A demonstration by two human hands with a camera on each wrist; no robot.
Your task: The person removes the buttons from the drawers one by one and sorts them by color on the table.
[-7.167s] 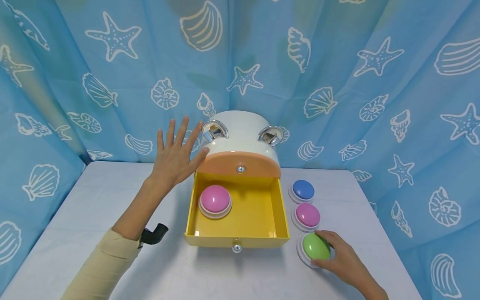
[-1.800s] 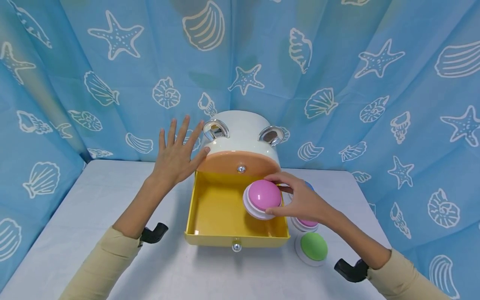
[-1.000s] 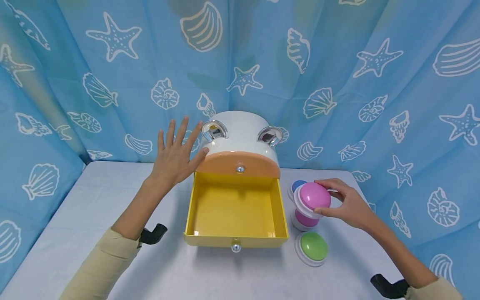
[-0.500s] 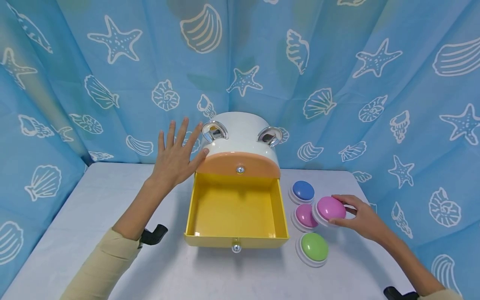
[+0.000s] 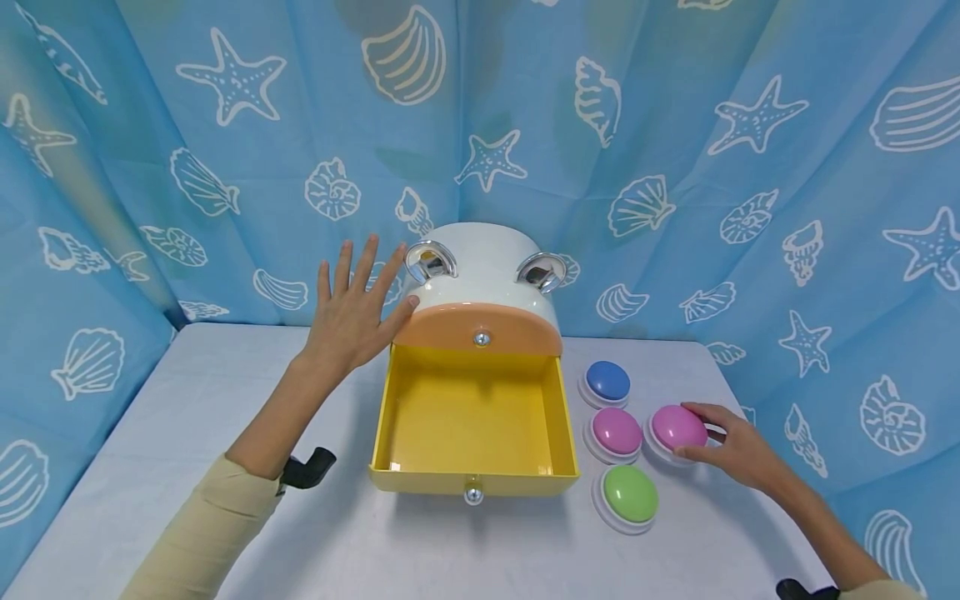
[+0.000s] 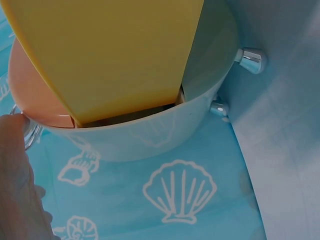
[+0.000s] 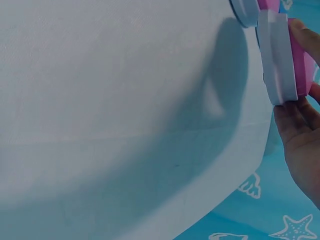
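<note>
My right hand holds a pink dome push button with a white round base, thumb and fingers at its sides. In the right wrist view, that button's white base is seen edge-on, low at the tabletop. To its left stand a blue button, another pink button and a green button. My left hand is spread, its thumb at the side of a white cabinet with an orange front and silver rings. The cabinet's yellow drawer is pulled out with nothing in it.
A white-covered table carries everything. Behind and along both sides hangs a blue curtain with shell and starfish prints. A clear-and-silver knob sticks out from the drawer front; another silver knob sits on the orange panel.
The pink button that was in the drawer was lifted out by my right hand, carried right over the others and lowered beside the second pink one. My left hand has stayed put.
</note>
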